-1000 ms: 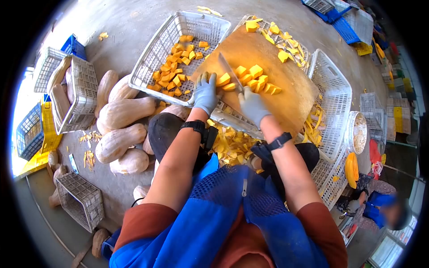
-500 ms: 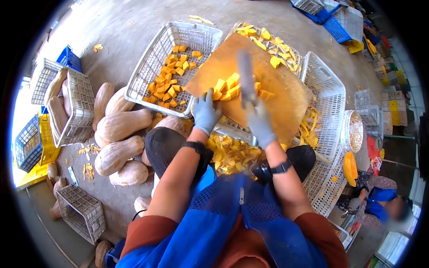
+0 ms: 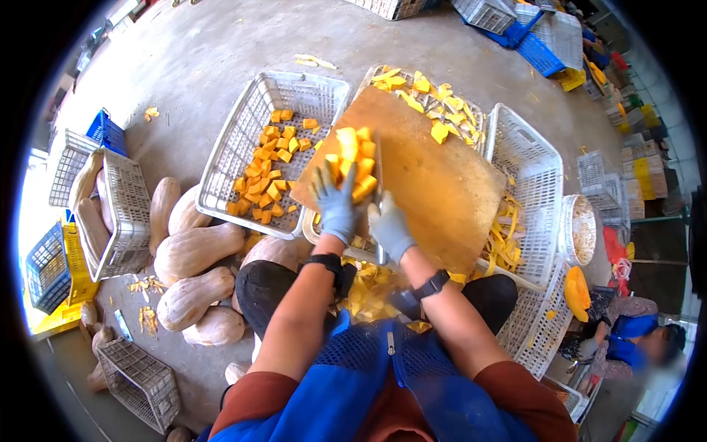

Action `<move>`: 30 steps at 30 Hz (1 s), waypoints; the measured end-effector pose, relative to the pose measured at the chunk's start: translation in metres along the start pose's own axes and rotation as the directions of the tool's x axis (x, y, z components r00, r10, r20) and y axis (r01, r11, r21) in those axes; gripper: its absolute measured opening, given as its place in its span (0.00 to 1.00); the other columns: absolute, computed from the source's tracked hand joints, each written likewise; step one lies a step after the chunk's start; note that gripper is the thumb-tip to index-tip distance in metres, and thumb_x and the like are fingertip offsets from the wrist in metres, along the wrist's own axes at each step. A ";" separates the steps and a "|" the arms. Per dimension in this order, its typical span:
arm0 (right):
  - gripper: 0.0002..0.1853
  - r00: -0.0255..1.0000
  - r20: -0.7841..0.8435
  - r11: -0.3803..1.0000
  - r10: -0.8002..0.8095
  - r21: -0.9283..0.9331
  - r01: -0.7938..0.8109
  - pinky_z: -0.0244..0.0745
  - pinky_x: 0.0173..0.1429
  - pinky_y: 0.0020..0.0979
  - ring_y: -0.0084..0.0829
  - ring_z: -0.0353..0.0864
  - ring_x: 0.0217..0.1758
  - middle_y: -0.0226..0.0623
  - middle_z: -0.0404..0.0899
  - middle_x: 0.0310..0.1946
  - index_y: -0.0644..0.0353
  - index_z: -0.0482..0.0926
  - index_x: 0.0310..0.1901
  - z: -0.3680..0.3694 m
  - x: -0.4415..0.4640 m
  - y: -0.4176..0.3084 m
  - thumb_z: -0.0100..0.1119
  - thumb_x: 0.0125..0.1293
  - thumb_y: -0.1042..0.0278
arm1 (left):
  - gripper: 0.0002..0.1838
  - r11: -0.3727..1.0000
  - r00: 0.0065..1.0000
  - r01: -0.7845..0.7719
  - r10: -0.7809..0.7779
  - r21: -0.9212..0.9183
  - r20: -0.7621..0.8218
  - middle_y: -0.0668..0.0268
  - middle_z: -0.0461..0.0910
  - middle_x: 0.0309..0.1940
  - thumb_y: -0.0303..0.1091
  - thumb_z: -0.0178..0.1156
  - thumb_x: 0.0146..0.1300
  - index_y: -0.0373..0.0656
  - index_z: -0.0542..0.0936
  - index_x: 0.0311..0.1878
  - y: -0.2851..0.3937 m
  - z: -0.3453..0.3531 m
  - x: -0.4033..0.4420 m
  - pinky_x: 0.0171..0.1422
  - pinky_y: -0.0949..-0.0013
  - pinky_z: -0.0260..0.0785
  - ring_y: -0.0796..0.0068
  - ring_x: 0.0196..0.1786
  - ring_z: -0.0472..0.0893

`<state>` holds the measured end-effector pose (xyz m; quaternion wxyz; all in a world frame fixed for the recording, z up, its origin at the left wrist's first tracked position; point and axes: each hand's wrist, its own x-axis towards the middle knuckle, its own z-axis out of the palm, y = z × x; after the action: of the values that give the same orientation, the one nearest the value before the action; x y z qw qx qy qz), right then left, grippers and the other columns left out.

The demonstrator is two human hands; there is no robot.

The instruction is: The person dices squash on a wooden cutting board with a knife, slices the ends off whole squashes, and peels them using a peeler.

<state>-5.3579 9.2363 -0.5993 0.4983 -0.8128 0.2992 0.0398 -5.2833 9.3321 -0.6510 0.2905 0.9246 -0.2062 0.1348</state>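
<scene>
Brown boxes with yellow bands (image 3: pixel 648 175) far right of the tan rectangular cutting board (image 3: pixel 442 177) — print too small to read. Left hand in grey glove (image 3: pixel 336 211): fingers apart, against orange pumpkin chunks (image 3: pixel 353 158) on the board's left part. Right hand in grey glove (image 3: pixel 390 230): clamped on metal knife (image 3: pixel 379 162), blade beside chunks. White lattice plastic crate (image 3: pixel 221 168) with orange cubes left of board; pale tan whole pumpkins (image 3: pixel 197 253) lower left; white round bucket (image 3: pixel 582 230) right — all around board. Grey concrete floor (image 3: pixel 191 66) beyond.
</scene>
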 end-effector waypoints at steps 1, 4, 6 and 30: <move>0.21 0.999 0.036 0.999 -0.041 0.036 0.039 0.74 0.37 0.47 0.56 0.79 0.32 0.58 0.79 0.30 0.62 0.64 0.57 0.003 0.007 -0.004 0.49 0.64 0.62 | 0.46 1.000 1.000 0.017 -0.017 0.015 -0.022 0.40 0.48 0.69 0.54 0.69 0.44 0.65 0.62 0.68 -0.012 -0.007 0.011 0.73 0.42 0.41 0.36 0.71 0.47; 0.20 0.971 0.238 0.942 -0.011 0.328 -0.069 0.73 0.29 0.36 0.45 0.77 0.23 0.50 0.78 0.25 0.58 0.66 0.57 -0.016 0.008 -0.033 0.53 0.64 0.67 | 0.49 0.981 0.973 0.183 -0.189 -0.063 -0.131 0.36 0.45 0.68 0.51 0.69 0.47 0.54 0.55 0.71 -0.047 -0.012 0.043 0.73 0.48 0.47 0.36 0.70 0.50; 0.21 0.941 -0.123 0.944 -0.317 0.060 0.325 0.72 0.28 0.38 0.44 0.76 0.23 0.47 0.78 0.24 0.57 0.68 0.59 -0.021 0.020 0.002 0.52 0.64 0.66 | 0.52 0.933 0.919 0.325 -0.350 -0.153 -0.183 0.33 0.43 0.68 0.50 0.68 0.50 0.48 0.48 0.73 -0.066 -0.013 0.059 0.70 0.53 0.53 0.35 0.68 0.54; 0.04 0.756 -0.220 0.668 -0.616 -0.655 0.353 0.74 0.38 0.41 0.43 0.76 0.33 0.37 0.75 0.31 0.54 0.78 0.28 -0.152 0.045 0.113 0.58 0.55 0.65 | 0.32 0.844 0.815 -0.529 0.533 -0.084 0.227 0.47 0.63 0.63 0.41 0.64 0.51 0.54 0.70 0.62 0.145 0.105 0.122 0.62 0.54 0.64 0.45 0.59 0.68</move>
<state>-5.4157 9.0522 -0.6282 0.1424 -0.9619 0.1396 -0.1869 -5.2289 9.1244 -0.6194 0.2220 0.8371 -0.4907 0.0953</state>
